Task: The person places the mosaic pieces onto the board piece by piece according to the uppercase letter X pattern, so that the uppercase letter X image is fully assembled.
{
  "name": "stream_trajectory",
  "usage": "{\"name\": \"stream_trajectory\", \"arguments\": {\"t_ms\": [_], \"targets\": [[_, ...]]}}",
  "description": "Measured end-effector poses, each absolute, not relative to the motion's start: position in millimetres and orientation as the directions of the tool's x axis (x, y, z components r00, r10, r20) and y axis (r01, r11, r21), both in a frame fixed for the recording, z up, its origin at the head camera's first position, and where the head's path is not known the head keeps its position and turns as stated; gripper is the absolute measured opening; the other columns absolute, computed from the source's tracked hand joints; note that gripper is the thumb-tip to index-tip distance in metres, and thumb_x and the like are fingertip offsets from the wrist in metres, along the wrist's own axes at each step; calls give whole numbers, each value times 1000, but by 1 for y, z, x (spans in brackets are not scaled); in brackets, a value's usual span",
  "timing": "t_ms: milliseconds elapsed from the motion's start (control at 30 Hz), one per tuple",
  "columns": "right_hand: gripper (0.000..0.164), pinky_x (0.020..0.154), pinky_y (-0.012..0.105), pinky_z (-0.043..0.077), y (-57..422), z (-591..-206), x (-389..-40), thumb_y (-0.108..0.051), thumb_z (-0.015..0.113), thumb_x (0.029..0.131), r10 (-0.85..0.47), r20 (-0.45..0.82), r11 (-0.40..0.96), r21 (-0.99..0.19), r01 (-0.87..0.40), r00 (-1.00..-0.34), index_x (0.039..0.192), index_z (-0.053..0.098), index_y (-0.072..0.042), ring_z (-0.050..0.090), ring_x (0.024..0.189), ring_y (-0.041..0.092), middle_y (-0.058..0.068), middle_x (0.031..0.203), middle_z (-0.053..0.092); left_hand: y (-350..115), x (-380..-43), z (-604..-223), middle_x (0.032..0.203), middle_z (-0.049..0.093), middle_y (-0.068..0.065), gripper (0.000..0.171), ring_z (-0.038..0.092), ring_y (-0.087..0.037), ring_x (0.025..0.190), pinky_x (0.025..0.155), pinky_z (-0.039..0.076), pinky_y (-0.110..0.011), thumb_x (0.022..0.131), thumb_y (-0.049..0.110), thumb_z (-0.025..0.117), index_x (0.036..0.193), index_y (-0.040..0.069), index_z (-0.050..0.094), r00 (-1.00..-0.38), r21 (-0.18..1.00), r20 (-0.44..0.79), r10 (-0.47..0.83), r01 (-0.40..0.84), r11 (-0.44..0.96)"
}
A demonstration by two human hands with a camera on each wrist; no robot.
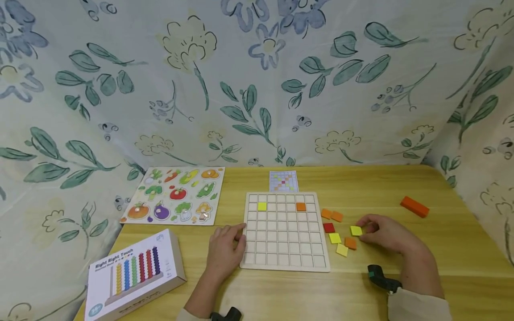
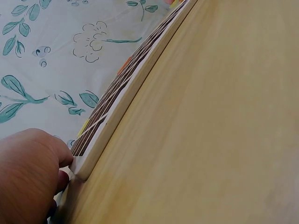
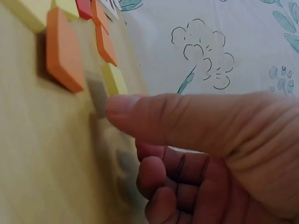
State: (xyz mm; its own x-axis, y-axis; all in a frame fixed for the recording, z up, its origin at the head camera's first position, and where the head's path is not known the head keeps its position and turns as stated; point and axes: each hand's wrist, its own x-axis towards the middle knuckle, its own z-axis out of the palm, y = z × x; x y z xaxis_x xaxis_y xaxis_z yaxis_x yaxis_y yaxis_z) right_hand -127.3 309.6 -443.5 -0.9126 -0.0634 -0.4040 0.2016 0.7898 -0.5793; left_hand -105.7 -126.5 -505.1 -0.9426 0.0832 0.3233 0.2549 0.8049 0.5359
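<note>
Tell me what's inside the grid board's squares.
The grid board holds a yellow tile and an orange tile in its second row from the back; anything under them is hidden.

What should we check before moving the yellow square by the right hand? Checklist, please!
1. Right hand touching yellow square: ok.
2. Square lifted off the table: cannot tell.
3. Left hand touching board: ok.
4. Bare board cells: ok, only two squares placed.
5. Clear slide to board: not ok, loose squares lie between.
6. Picture card readable in detail: cannot tell, it's too small.
</note>
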Motion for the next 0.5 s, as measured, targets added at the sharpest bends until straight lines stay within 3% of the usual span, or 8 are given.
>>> {"name": "stream_trajectory", "arguments": {"t_ms": [300, 500], "targets": [[42, 72, 33, 41, 290, -431, -128, -31, 76, 91, -70, -352, 809, -568, 154, -933, 125, 61, -9, 52, 90, 25, 10, 104, 58, -127, -106, -505, 83, 65, 10, 31, 49, -12, 82, 78, 37, -31, 93, 22, 70, 123, 19, 73, -949, 531, 305, 79, 239, 813], [39, 72, 33, 44, 263, -425, -130, -29, 75, 92, -97, -328, 797, -592, 124, -940, 123, 62, -10, 54, 88, 23, 8, 103, 60, -127, -107, -505, 83, 65, 10, 31, 49, -12, 81, 77, 37, -31, 93, 22, 70, 123, 20, 73, -948, 530, 307, 81, 241, 813]]}}
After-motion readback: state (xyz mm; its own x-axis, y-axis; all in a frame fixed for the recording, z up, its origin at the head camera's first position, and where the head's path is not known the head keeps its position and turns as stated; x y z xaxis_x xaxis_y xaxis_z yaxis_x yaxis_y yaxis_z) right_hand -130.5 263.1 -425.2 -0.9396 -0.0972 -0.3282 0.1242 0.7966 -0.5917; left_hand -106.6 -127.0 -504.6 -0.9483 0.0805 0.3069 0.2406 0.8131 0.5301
